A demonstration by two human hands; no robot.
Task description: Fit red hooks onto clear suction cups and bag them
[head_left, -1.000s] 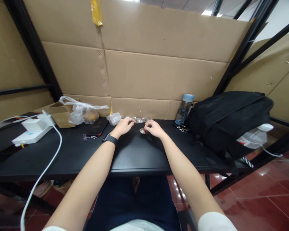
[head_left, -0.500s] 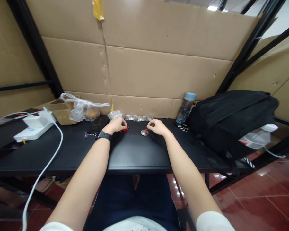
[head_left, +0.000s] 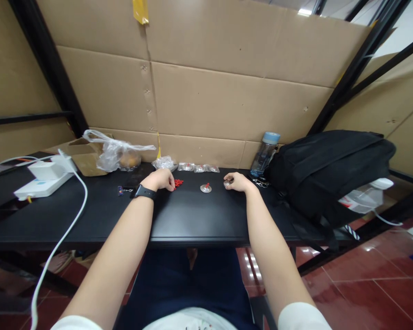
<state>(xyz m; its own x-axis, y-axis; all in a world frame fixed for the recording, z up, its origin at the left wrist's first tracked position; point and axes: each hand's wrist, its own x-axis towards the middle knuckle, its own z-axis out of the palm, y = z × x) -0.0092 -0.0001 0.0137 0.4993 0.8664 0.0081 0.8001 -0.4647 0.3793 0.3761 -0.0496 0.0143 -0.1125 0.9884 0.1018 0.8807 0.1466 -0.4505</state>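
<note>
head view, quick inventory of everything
table: 1, black, centre
disc: 1, clear-red, centre
small piece: 1, clear, disc's right
red pieces: several, red, disc's left
packets: 3, clear, back
crumpled plastic: 1, clear, beside packets
bag: 1, whitish, left
box: 1, brown, beside bag
power strip: 1, white, left
cables: several, white, left
tag: 1, purple, left
bottle: 1, clear, right
backpack: 1, black, right
jug: 1, clear, beside backpack
cardboard: several, brown, behind
watch: 1, black, left wrist
left hand: 1, bare, at red pieces
right hand: 1, bare, on small piece
</note>
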